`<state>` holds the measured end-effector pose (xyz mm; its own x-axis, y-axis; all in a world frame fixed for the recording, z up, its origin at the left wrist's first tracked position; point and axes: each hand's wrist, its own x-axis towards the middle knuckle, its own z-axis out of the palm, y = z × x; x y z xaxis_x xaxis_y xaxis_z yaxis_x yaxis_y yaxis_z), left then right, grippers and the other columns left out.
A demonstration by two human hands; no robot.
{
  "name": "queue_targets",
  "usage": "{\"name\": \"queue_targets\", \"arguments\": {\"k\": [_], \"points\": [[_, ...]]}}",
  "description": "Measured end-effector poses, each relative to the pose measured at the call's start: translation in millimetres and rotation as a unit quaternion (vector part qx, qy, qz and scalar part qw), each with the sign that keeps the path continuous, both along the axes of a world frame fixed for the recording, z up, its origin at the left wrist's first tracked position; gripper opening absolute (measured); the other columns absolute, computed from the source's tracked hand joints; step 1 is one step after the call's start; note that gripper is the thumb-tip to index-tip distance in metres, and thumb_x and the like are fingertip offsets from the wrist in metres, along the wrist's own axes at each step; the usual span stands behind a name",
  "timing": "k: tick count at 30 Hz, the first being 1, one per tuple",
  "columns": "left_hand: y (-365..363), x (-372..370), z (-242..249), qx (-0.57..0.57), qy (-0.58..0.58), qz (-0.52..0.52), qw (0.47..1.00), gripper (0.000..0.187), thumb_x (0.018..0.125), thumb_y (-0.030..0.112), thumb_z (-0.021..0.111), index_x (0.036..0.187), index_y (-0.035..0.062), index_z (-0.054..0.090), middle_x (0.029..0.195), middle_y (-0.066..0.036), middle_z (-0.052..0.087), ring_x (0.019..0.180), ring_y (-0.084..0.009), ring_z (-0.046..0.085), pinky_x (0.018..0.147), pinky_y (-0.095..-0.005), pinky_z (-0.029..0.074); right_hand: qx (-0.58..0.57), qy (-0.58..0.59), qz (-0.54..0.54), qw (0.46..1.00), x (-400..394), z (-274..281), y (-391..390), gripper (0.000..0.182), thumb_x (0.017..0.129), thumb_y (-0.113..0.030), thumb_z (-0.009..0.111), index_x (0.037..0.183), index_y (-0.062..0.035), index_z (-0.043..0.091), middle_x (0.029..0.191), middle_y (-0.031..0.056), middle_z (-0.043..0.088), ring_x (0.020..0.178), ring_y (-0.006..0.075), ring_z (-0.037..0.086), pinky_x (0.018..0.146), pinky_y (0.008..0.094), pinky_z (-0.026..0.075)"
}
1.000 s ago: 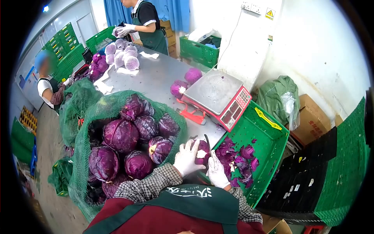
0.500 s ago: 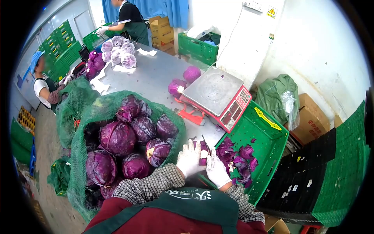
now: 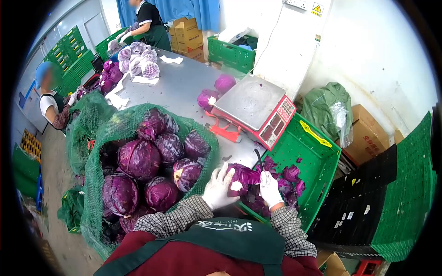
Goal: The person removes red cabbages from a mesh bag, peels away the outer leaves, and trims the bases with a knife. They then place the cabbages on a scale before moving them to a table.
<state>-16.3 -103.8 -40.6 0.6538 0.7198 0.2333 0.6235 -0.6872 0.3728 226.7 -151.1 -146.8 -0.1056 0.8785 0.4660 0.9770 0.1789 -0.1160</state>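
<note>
Gloved hands (image 3: 244,186) on cabbage (image 3: 244,177) over crate rim (image 3: 269,149), knife (image 3: 260,161) upright.

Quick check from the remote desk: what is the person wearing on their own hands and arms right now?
Both the left hand and the right hand wear white gloves. The sleeves are a small dark-and-light check fabric, reaching the wrists. No markings or cables show on them.

Head-worn view, steeply down, close.

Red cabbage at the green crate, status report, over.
Left hand grips the red cabbage, cut stem up. Right hand holds the knife, blade raised. Trimmed leaves lie in the green crate alongside.
</note>
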Motion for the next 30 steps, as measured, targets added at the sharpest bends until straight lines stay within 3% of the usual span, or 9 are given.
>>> {"name": "queue_targets", "arguments": {"k": [4,10,15,18,21,23,26,29,30], "points": [[1.2,-4.0,18.1,-0.108,-0.048,0.014,0.993,0.104,0.061,0.046,0.083,0.139,-0.0007,0.033,0.146,-0.025,0.03,0.131,-0.0433,0.034,0.11,-0.0453,0.033,-0.228,0.227,-0.06,0.945,-37.1,99.0,-16.6,0.032,0.087,-0.007,0.05,0.115,0.0091,0.055,0.111,0.0282,0.06,0.1,0.0378,0.063,0.086,0.0419,0.052],[20.8,-3.0,15.4,-0.278,-0.078,0.132,0.948,0.119,0.061,0.053,0.083,0.141,-0.0126,0.025,0.14,-0.031,0.036,0.135,-0.036,0.036,0.114,-0.0381,0.028,-0.204,0.234,-0.055,0.949,-48.4,139.7,-18.6,0.023,0.095,-0.012,0.044,0.106,0.0026,0.059,0.102,0.022,0.064,0.086,0.0378,0.064,0.074,0.0414,0.054],[12.5,-12.1,10.5,-0.279,-0.089,0.064,0.954,0.112,0.062,0.042,0.086,0.143,-0.0083,0.026,0.14,-0.024,0.04,0.131,-0.0315,0.042,0.112,-0.0367,0.032,-0.158,0.159,-0.091,0.97,3.7,70.2,-14.1,0.031,0.085,-0.009,0.051,0.109,0.0101,0.054,0.106,0.027,0.058,0.097,0.0382,0.059,0.082,0.041,0.051],[14.1,-15.1,9.1,-0.3,-0.133,0.035,0.944,0.104,0.063,0.029,0.088,0.143,-0.0039,0.029,0.137,-0.019,0.044,0.127,-0.025,0.046,0.11,-0.0348,0.036,0.073,0.044,-0.083,0.993,15.0,15.1,-22.9,0.028,0.087,-0.009,0.052,0.109,0.0087,0.053,0.101,0.0242,0.06,0.088,0.0349,0.061,0.077,0.04,0.052],[11.5,-17.5,-0.3,-0.358,-0.203,0.085,0.907,0.103,0.06,0.036,0.085,0.14,-0.0043,0.035,0.135,-0.023,0.047,0.128,-0.0318,0.046,0.11,-0.0367,0.036,-0.122,0.601,-0.257,0.747,32.0,24.3,-53.5,0.033,0.096,-0.017,0.048,0.12,0.0059,0.05,0.103,0.0259,0.061,0.092,0.0346,0.063,0.08,0.0393,0.051],[15.2,-15.3,1.3,-0.358,-0.212,0.049,0.908,0.101,0.06,0.035,0.084,0.14,-0.0042,0.036,0.134,-0.023,0.047,0.126,-0.0316,0.048,0.109,-0.037,0.037,-0.073,0.718,-0.316,0.616,71.0,3.4,-75.3,0.044,0.1,-0.025,0.046,0.135,0.0027,0.043,0.106,0.0236,0.063,0.094,0.0316,0.064,0.084,0.0358,0.05],[23.9,-13.3,0.9,-0.342,-0.163,-0.004,0.926,0.103,0.064,0.023,0.088,0.143,-0.0022,0.028,0.134,-0.016,0.047,0.123,-0.0226,0.049,0.107,-0.0351,0.04,-0.143,0.375,-0.376,0.835,86.8,11.7,-88.1,0.064,0.095,-0.028,0.057,0.144,0.0029,0.03,0.11,0.016,0.063,0.091,0.0249,0.062,0.084,0.0317,0.049],[10.5,-5.6,28.1,-0.459,-0.291,0.054,0.837,0.101,0.066,0.024,0.088,0.143,-0.0031,0.028,0.134,-0.015,0.048,0.122,-0.0231,0.051,0.105,-0.0352,0.042,-0.151,0.615,-0.187,0.751,24.1,69.7,-62.4,0.059,0.091,-0.021,0.064,0.14,0.0001,0.039,0.087,0.0054,0.061,0.067,0.0104,0.055,0.059,0.0246,0.046],[19.6,-13.2,-2.2,-0.366,-0.204,0.084,0.904,0.093,0.069,0.022,0.086,0.141,-0.0026,0.033,0.131,-0.014,0.051,0.119,-0.0219,0.053,0.104,-0.0348,0.043,-0.185,0.636,-0.161,0.732,8.1,71.0,-52.3,0.053,0.09,-0.022,0.065,0.135,-0.0005,0.046,0.078,0.0006,0.059,0.052,0.007,0.052,0.045,0.0219,0.043]]}}
